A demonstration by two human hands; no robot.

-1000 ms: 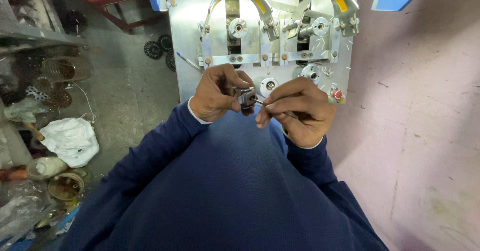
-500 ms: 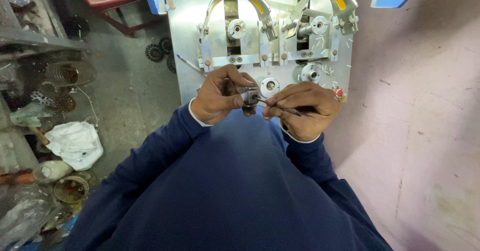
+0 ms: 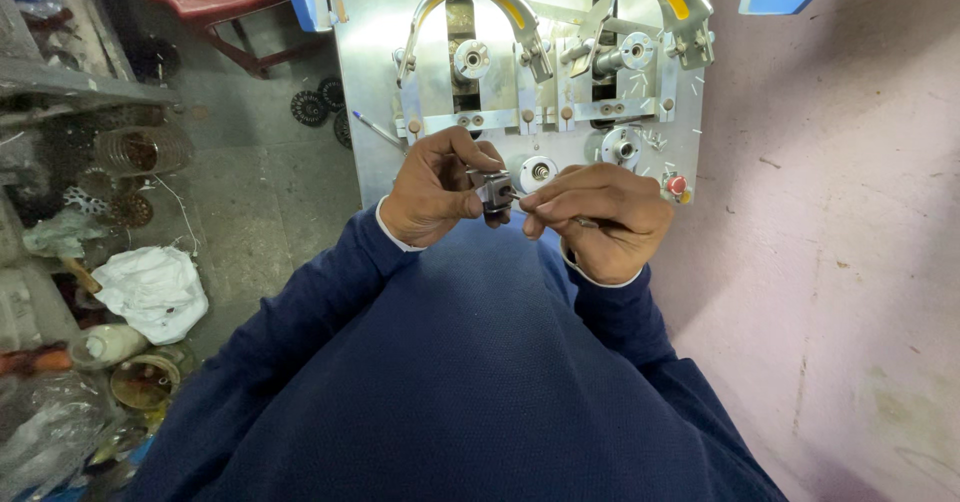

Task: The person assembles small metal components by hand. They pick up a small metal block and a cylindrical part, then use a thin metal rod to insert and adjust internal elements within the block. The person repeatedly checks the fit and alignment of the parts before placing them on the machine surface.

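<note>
Two hands meet over a small grey metal block (image 3: 495, 189), held just in front of the metal machine panel (image 3: 375, 72). Left hand (image 3: 432, 190) closes around the block from the left; right hand (image 3: 600, 217) pinches a thin tool (image 3: 590, 223) whose tip touches the block. Both arms wear blue sleeves (image 3: 300, 312). Behind the hands, curved yellow-tipped levers (image 3: 505, 12) and a red button (image 3: 677, 185) sit on the panel. White cloth (image 3: 150, 287) lies on the floor, far left.

The sweater (image 3: 470, 382) was dark navy, with white cuffs showing. The machine (image 3: 380, 52) at the far side was bare silver (its curved arms tipped yellow (image 3: 510, 7)), with a red button (image 3: 677, 185). The wall (image 3: 850, 212), right, was faded pink; the rag (image 3: 150, 290), left, white.
</note>
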